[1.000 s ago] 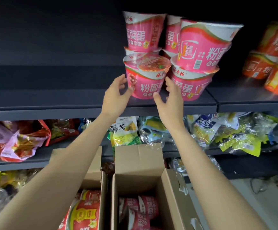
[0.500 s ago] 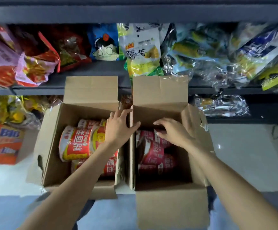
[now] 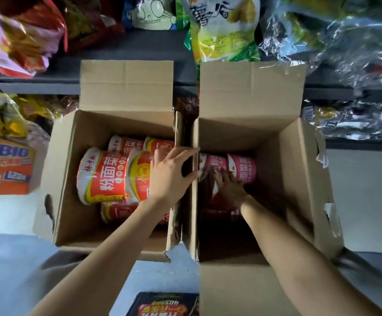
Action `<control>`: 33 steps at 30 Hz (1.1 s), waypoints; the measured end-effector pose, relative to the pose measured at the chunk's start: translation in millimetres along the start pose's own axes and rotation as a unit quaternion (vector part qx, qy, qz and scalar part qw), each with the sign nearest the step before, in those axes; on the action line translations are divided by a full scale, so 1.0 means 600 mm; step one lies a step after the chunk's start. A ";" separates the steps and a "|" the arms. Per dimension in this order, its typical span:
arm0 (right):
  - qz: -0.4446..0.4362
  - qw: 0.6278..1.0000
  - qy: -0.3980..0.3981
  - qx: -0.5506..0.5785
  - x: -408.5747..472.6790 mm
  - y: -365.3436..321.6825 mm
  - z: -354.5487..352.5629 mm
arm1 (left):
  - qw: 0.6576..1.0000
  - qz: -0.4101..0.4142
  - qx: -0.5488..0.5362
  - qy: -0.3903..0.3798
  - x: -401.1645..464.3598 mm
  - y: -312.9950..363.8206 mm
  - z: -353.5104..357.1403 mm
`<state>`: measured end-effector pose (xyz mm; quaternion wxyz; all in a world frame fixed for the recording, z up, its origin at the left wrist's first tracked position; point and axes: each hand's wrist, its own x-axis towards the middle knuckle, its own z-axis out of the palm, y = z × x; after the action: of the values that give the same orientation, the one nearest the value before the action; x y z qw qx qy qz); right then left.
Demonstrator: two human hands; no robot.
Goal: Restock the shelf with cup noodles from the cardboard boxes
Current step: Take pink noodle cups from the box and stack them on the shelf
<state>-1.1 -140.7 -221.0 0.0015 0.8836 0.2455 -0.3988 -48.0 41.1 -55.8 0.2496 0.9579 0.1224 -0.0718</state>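
Two open cardboard boxes stand on the floor below me. Several red and yellow cup noodles (image 3: 103, 176) lie on their sides in the left box (image 3: 67, 156). The right box (image 3: 299, 167) holds pink cup noodles (image 3: 242, 167), partly in shadow. My left hand (image 3: 171, 172) hovers over the walls between the boxes, fingers spread, tips touching the right box's left wall. My right hand (image 3: 228, 185) is deep in the right box, its fingers curled onto a pink cup.
A dark shelf (image 3: 128, 49) behind the boxes carries snack bags, among them a yellow-green bag (image 3: 222, 30). An orange carton (image 3: 3, 165) sits at the left on the floor. A dark packet (image 3: 165, 304) lies at the bottom edge. Both boxes' rear flaps stand up.
My gaze dropped from the upper shelf of cups to the boxes. Both hands left the shelf; the right went down into the right box onto a pink cup, the left to the box walls.
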 end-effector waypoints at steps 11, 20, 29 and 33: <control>0.127 0.883 0.255 0.373 -0.187 0.038 -0.120 | 0.997 -0.031 0.055 -0.042 -0.002 0.021 -0.023; -0.045 0.712 0.388 0.583 -0.442 -0.029 -0.283 | 0.932 0.105 -0.312 -0.153 -0.104 0.147 -0.163; -0.205 0.739 0.425 0.481 -0.567 -0.126 -0.491 | 0.909 0.164 -0.353 0.148 -0.126 0.227 -0.335; -0.228 0.733 0.505 0.393 -0.591 -0.133 -0.608 | 0.886 0.197 -0.336 0.252 -0.072 0.280 -0.421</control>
<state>22.0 -151.5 293.5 -0.5612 0.7942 0.2257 0.0572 -24.4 15.5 248.6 0.5259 0.8072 0.0071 0.2682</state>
